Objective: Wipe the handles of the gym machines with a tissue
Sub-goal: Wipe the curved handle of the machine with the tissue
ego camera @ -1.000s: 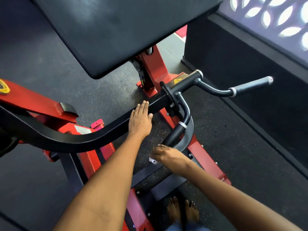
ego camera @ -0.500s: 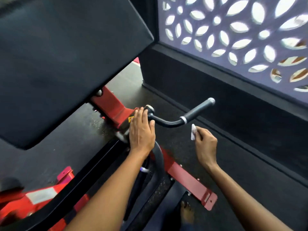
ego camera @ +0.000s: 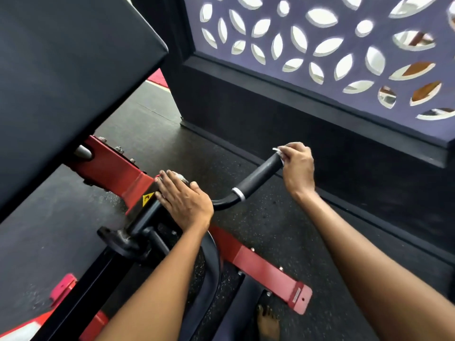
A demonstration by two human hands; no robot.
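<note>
Right hand (ego camera: 299, 166) pinching thin, tear-prone tissue (ego camera: 279, 153) at the far tip of the stiff foam handle (ego camera: 258, 177), best wrapped around it; left hand (ego camera: 183, 201) flat and relaxed, steadying the black pivot housing (ego camera: 145, 214) above the floor (ego camera: 258, 230).

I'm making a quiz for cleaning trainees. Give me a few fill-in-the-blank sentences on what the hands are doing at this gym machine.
1. The right hand holds a white ____ against the end of the handle.
2. The left hand lies flat on the machine's ____ bar, beside a yellow warning sticker.
3. The frame on the floor is painted ____.
4. The handle's grip ends at a ____ ring.

Missing words: tissue; black; red; white
</note>
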